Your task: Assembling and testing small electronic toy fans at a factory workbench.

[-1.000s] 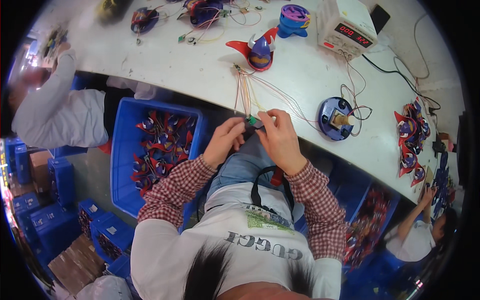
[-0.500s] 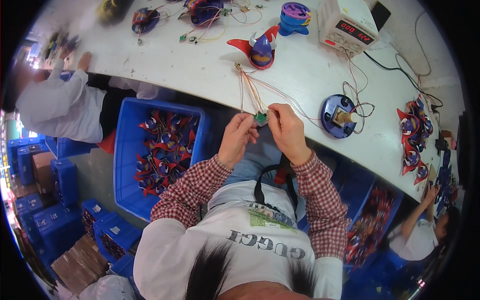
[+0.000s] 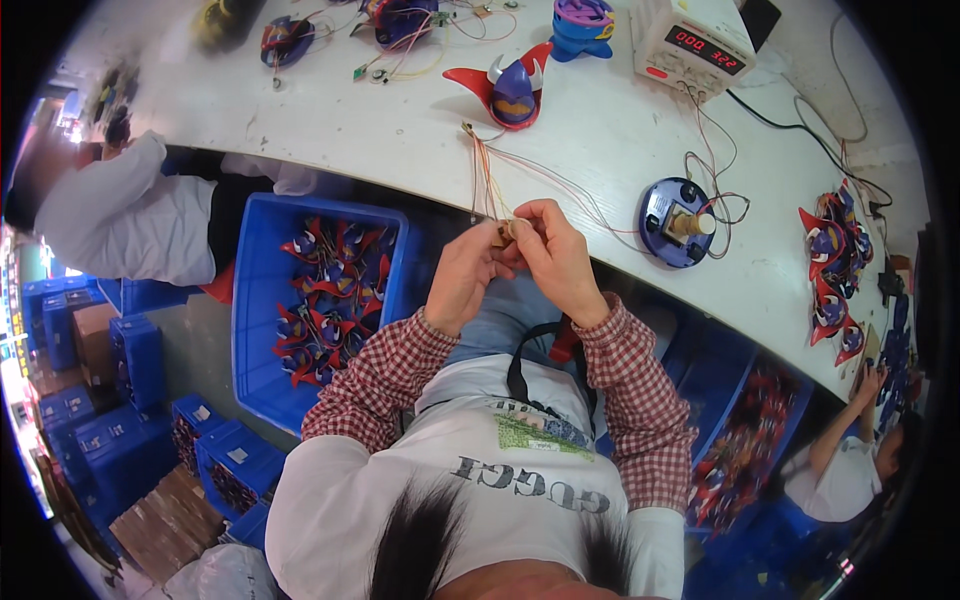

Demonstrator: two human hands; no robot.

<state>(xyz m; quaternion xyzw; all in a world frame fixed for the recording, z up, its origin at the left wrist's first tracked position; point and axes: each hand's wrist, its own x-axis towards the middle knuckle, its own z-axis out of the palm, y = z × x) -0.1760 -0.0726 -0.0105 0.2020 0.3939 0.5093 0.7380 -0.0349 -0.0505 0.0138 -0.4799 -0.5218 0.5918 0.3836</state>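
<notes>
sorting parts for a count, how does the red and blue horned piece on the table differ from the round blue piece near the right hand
The horned piece is red and blue with two swept wings and pale horns; the round blue piece is a flat disc, all blue. The horned piece has no wires visibly joined to it; the round blue piece has thin wires at it and a pale cylinder standing on its middle. Both rest on the white table, untouched by either hand.

A bin [image 3: 262, 300] of toy parts sits left of both hands, the round base [image 3: 676, 222] right on the tabletop [image 3: 400, 130], the power supply [image 3: 700, 45] farther.
</notes>
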